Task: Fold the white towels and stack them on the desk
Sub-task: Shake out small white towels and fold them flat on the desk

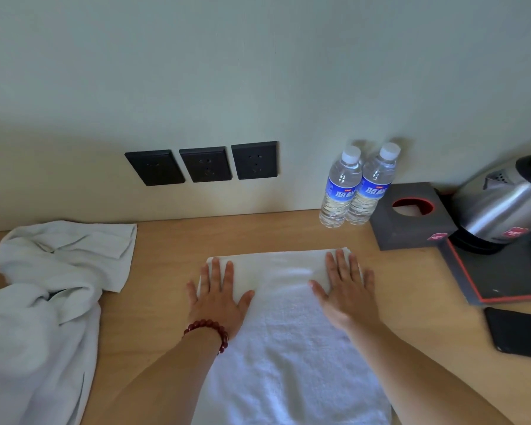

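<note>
We see left hand (217, 294) and right hand (345, 289) pressing flat, fingers straight, on the white towel (288, 332) at lower centre of frame.

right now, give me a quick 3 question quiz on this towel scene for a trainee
1. True or false: both hands lie flat with straight fingers on the spread towel.
2. How many water bottles stand by the wall?
3. The crumpled towels lie: A) on the tray, B) at the desk's left end, C) under the kettle.

Key:
1. True: left hand and right hand press it flat.
2. Two water bottles.
3. B: the crumpled towels sit at the left of the desk.
</note>
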`<state>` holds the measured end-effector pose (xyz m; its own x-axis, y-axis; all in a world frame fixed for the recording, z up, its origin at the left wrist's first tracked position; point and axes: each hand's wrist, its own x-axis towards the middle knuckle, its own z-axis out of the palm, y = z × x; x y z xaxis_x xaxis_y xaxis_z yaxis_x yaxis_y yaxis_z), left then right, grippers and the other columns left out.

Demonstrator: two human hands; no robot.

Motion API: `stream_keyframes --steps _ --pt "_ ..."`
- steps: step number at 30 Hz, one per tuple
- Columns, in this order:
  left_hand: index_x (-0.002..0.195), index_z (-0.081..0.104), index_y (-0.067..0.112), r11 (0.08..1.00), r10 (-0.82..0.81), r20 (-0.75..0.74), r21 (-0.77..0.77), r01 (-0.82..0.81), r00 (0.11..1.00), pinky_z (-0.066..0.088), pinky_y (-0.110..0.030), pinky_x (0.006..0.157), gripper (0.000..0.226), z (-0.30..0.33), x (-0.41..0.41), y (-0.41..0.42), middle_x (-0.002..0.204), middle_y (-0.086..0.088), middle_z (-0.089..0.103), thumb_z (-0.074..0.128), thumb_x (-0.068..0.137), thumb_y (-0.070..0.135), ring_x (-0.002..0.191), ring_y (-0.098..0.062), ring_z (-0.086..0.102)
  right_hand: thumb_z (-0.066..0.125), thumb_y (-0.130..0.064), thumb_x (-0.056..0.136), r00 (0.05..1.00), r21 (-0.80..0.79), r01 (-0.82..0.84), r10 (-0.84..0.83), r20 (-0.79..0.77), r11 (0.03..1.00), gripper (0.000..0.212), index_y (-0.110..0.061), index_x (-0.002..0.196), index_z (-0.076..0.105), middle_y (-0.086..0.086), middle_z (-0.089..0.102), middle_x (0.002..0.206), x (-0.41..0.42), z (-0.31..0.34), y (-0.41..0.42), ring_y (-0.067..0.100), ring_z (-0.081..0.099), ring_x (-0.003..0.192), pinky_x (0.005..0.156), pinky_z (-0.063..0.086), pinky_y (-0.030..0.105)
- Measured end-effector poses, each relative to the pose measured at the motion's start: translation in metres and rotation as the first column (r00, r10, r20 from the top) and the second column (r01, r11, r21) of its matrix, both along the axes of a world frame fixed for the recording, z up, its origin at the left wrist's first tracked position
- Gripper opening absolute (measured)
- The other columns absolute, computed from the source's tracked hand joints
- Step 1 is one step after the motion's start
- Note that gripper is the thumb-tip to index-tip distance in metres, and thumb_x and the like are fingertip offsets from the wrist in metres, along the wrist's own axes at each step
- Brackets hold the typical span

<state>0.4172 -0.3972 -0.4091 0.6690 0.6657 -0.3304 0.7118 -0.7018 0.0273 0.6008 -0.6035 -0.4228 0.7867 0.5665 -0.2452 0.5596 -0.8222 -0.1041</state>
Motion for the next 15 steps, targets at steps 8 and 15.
stream_keyframes --steps 8,15 --pt "0.155 -0.015 0.031 0.981 -0.144 0.086 0.139 0.132 0.986 -0.012 -0.054 0.120 0.073 0.011 0.024 -0.006 0.163 -0.004 -0.025 -0.006 0.093 0.069 0.150 -0.027 -0.025 -0.015 -0.079 0.084 0.994 0.152 -0.110 0.105 0.036 0.982 0.088 -0.036 0.160 -0.001 -0.001 -0.008 0.168 -0.022 0.008 0.013 0.021 -0.014 0.154 0.122 -0.010 0.051" --pt "0.154 -0.023 0.035 0.997 -0.065 0.038 0.034 0.064 0.997 -0.011 -0.052 0.121 0.076 -0.004 0.023 -0.005 0.161 -0.001 -0.032 -0.002 0.091 0.073 0.148 -0.025 -0.029 -0.015 -0.080 0.083 0.995 0.095 -0.103 0.101 0.026 0.990 0.090 -0.033 0.159 -0.009 -0.003 -0.018 0.166 -0.025 -0.005 -0.001 0.019 -0.020 0.152 0.122 -0.009 0.051"
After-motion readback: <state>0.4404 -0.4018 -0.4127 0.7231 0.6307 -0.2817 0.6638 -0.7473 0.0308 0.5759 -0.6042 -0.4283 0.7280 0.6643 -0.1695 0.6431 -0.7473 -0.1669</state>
